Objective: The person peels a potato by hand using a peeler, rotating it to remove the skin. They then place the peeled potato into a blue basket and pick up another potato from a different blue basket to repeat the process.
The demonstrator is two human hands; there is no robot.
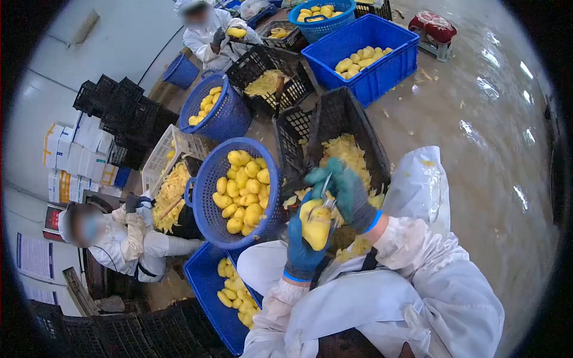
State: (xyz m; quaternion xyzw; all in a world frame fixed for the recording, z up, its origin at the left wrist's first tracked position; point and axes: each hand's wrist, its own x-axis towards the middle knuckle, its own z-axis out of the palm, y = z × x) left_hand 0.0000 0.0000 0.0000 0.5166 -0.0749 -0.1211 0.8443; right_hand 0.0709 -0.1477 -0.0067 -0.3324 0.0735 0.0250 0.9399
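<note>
My left hand (300, 247), in a blue-green glove, is wrapped round a large yellow potato (315, 225) and holds it over my lap. My right hand (352, 197), gloved alike, is closed on a metal peeler (327, 200), whose head lies against the potato's upper side. The fingers hide much of its handle. Beneath and beyond both hands stands a black crate (370, 134) with yellow peelings (346, 153) in it. Just left of my hands, a round blue basket (200, 206) holds several yellow potatoes (246, 190).
A blue bin (206, 277) with potatoes stands by my left leg. Farther off are another blue basket (230, 119), a blue crate (382, 74) and a red-covered stool (433, 30). Two co-workers in white (113, 238) sit left and ahead. The floor (471, 113) looks wet.
</note>
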